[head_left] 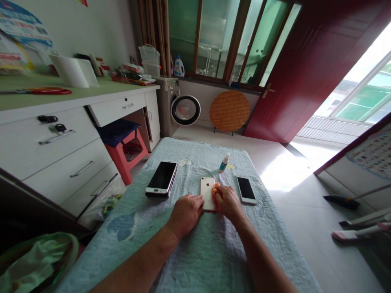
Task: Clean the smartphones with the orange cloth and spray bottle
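A white phone (207,191) lies back-up on the pale blue quilted cloth (195,252) that covers the table. My left hand (185,213) rests at its near left edge with fingers curled against it. My right hand (227,201) is closed on a small orange cloth (215,188) pressed against the phone's right side. A larger dark-screened phone (161,178) lies to the left, seemingly stacked on another. A smaller phone (246,189) lies screen-up to the right. A small spray bottle (224,162) with a blue label stands just beyond.
White drawers and a desk (76,122) run along the left, with a pink stool (125,150) under it. A washing machine (180,108) and a round wooden tabletop (229,110) stand at the back wall. A red door (305,69) is open to the right. A green bag (33,260) sits lower left.
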`<state>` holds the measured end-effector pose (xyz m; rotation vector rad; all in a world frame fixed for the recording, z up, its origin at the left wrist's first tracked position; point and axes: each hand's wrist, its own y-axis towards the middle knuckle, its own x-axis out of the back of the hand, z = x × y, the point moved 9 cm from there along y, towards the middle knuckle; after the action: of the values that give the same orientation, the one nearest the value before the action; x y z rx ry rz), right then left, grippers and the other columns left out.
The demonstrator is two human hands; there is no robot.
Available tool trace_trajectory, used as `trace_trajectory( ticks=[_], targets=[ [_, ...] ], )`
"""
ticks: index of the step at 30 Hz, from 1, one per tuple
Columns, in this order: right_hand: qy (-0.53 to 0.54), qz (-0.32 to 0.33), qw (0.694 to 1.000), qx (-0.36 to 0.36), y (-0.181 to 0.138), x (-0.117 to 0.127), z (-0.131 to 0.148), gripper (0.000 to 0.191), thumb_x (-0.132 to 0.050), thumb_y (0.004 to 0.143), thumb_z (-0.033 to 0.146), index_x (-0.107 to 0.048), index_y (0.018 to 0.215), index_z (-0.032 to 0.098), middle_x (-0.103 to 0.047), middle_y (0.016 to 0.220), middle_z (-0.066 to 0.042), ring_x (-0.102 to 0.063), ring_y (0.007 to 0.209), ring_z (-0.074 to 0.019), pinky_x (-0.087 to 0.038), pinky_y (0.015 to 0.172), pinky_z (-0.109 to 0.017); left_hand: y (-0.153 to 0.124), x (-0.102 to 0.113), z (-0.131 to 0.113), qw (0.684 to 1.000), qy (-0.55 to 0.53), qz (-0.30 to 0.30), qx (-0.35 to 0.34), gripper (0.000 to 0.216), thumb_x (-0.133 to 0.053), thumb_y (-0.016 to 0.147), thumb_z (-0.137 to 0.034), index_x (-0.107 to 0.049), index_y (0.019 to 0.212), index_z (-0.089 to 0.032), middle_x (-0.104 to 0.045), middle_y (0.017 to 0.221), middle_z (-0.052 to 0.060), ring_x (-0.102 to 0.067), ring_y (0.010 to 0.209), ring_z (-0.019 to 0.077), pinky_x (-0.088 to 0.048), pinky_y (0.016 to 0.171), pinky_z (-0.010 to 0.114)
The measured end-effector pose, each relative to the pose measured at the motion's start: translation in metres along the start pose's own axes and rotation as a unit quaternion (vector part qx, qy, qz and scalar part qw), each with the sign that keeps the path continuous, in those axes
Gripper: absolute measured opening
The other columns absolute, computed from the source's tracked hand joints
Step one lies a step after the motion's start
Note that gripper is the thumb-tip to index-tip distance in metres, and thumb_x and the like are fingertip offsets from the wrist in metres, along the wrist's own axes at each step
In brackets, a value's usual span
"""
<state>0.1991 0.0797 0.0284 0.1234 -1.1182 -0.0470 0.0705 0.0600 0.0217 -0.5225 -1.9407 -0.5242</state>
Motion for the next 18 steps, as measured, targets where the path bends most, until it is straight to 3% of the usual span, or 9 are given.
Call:
trace_trajectory(
  ticks=[6,18],
  targets=[
    [-0.008,-0.008,1.0,-0.009,0.024,-0.006,-0.007,0.024,-0.048,0.085,0.015,-0.07,0.095,0.018,-0.071,0.096,-0.005,-0.056,0.086,-0.0174,-0.032,0.081,-0.026,0.0,0.001,0.0,1.0,0.011,0.004,0.004,0.015,-0.053,0.092,-0.026,-0.067,0.087,-0.021,-0.07,0.099,0.004,-0.06,0.087,0.0222,-0.044,0.078,0.032],
    [-0.025,-0.016,0.998,0.059,0.065,-0.017,0.007,0.021,-0.048,0.083,0.01,-0.068,0.083,0.017,-0.067,0.085,-0.003,-0.053,0.082,-0.0149,-0.031,0.083,-0.026,-0.001,0.0,0.003,1.0,0.004,-0.004,0.015,0.014,-0.054,0.09,-0.022,-0.067,0.088,-0.021,-0.07,0.095,0.005,-0.061,0.09,0.0223,-0.045,0.081,0.032]
  ],
)
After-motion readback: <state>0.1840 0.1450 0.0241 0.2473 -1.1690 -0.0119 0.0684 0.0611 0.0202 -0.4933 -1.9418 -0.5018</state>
